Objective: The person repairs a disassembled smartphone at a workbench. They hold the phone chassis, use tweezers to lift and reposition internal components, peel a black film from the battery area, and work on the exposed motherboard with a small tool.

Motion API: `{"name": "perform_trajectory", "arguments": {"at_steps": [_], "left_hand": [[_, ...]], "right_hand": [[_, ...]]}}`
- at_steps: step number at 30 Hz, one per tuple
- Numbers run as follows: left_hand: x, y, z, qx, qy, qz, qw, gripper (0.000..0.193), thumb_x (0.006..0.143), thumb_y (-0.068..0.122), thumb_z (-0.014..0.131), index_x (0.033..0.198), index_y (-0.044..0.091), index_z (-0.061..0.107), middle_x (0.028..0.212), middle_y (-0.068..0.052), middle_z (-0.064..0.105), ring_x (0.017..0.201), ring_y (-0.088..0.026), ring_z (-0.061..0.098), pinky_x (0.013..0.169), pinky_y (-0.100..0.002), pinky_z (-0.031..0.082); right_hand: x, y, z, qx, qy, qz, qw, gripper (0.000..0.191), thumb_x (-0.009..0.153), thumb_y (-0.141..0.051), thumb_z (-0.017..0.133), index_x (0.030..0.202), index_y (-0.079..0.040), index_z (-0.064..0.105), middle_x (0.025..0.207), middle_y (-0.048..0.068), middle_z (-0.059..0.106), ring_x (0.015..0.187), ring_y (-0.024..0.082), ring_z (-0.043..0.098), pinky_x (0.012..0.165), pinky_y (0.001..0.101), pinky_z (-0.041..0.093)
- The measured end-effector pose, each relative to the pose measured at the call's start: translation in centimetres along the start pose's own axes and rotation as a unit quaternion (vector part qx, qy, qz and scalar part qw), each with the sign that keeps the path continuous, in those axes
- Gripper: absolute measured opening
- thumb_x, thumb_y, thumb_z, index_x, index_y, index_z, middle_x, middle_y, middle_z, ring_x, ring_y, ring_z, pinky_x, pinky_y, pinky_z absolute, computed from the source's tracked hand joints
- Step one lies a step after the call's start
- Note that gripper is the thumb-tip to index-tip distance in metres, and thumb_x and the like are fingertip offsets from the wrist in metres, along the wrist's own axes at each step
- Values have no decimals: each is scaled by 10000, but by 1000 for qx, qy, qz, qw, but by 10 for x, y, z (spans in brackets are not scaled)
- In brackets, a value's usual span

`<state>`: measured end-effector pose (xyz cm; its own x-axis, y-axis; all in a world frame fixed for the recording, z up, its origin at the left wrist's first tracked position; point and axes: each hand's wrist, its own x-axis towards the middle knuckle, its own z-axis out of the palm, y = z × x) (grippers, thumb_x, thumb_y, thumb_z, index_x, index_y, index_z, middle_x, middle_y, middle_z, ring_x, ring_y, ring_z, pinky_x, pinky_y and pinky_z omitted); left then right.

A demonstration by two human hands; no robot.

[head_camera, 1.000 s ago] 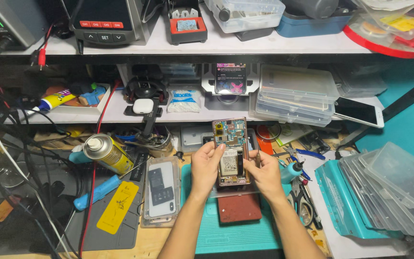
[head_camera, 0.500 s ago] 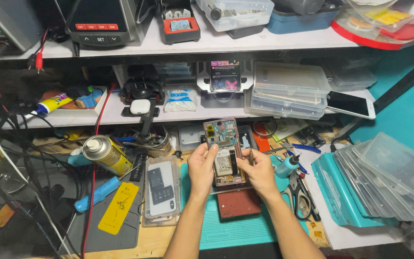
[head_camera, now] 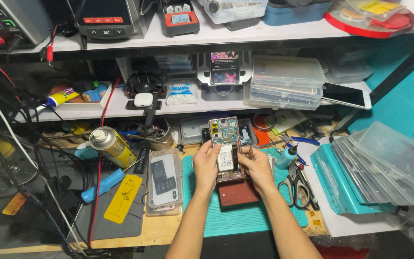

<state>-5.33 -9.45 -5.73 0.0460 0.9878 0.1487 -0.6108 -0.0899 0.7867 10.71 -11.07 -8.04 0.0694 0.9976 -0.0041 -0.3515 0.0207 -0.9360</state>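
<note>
Two hands (head_camera: 231, 165), one opened phone (head_camera: 227, 148)

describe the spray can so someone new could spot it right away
Start at the teal rubber work mat in front of the hands, then look left past the clear phone case. The yellow metal spray can lies tilted there, the only cylinder with a silver domed top.

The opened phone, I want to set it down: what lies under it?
Under the opened phone lies a dark red pad on the teal mat. Both hands hide the rest.
</note>
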Motion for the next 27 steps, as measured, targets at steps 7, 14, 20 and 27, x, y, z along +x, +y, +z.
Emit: {"name": "perform_trajectory", "arguments": {"at_steps": [7, 14, 20, 27], "left_hand": [[-67, 20, 38, 22, -13, 3, 1000, 275, 1012, 76, 617, 1227, -93, 635, 1031, -135, 759, 856, -122, 712, 721, -250, 567], [-107, 25, 66, -1, -26, 7, 1000, 278, 997, 49, 559, 1243, -61, 625, 1080, -126, 743, 915, -131, 727, 778, -252, 587], [-149, 8, 88, -4, -22, -2, 1000, 226, 1040, 109, 588, 1167, -67, 653, 1025, -121, 743, 850, -121, 708, 725, -256, 570], [-183, 25, 117, 14, -7, 16, 1000, 197, 1011, 109, 633, 1110, -59, 661, 980, -120, 761, 820, -115, 713, 697, -233, 559]], "right_hand": [[-70, -31, -11, 27, 0, 2, 1000, 205, 909, -42, 700, 1086, 62, 694, 920, 93, 756, 762, 118, 719, 668, 249, 574], [-115, -48, -25, 43, -13, -15, 999, 228, 938, -39, 700, 1138, 70, 709, 933, 89, 748, 747, 108, 690, 632, 233, 532], [-154, -50, -54, 57, -11, -20, 998, 250, 929, -30, 686, 1160, 65, 701, 949, 87, 754, 766, 115, 708, 659, 243, 570], [-192, -73, -56, 21, -8, -41, 999, 255, 925, -59, 719, 1152, 57, 727, 839, 40, 719, 619, 52, 595, 501, 196, 418]]}}
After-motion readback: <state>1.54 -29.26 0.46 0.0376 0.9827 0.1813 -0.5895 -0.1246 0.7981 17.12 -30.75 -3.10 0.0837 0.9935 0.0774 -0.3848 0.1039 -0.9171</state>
